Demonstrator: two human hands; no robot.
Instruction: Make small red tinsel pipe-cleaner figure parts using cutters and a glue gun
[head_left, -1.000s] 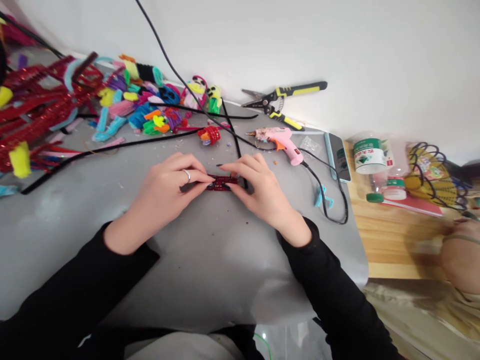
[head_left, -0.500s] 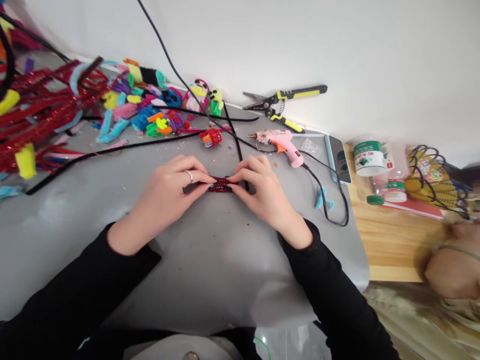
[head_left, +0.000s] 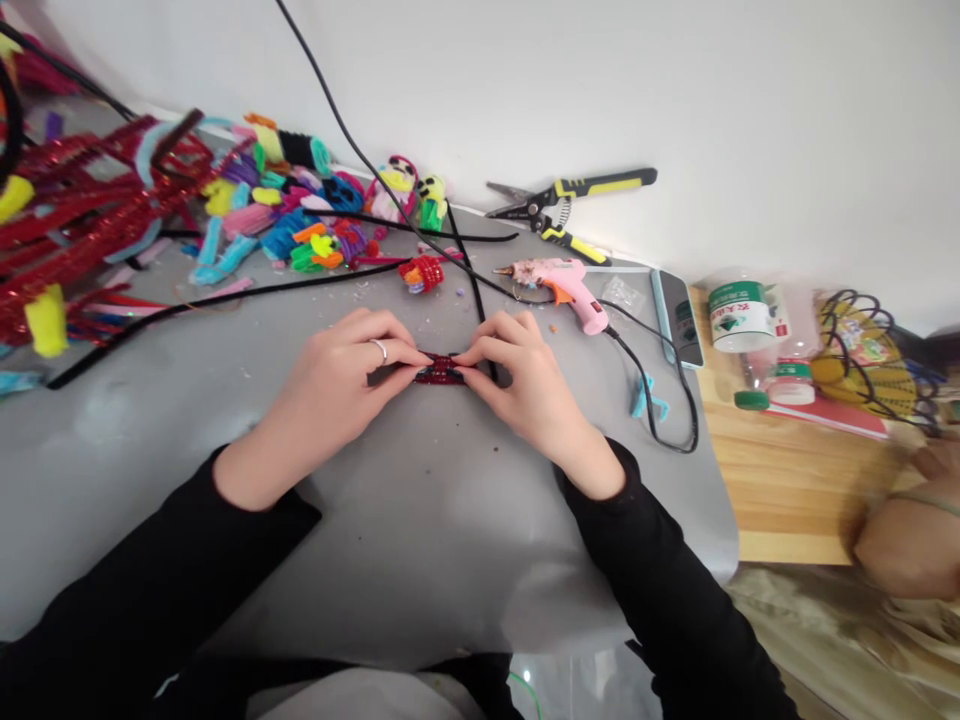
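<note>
Between my fingertips is a short dark-red glittery pipe cleaner piece (head_left: 441,369), seemingly folded or doubled, close over the grey table. My left hand (head_left: 349,375) pinches its left end; a ring sits on one finger. Its right end is pinched by my right hand (head_left: 517,375). Fingers hide both ends of the piece. A black pipe cleaner (head_left: 466,270) runs down behind my right fingers. Just beyond my hands lies a small red-wrapped coil (head_left: 421,274) with orange and purple inside.
Loose pipe cleaners (head_left: 97,220) crowd the left. At the back wall are yellow-black snips (head_left: 559,205). A pink glue gun (head_left: 562,285), its cord looping right, lies near a phone (head_left: 677,318). Bottles (head_left: 791,370) stand on a wooden table (head_left: 780,490), beside another person's arm (head_left: 911,540).
My right fingers have closed in on the red piece, the raised index finger coming down onto it. My left hand keeps its pinch. The other person's arm at the right has shifted slightly.
</note>
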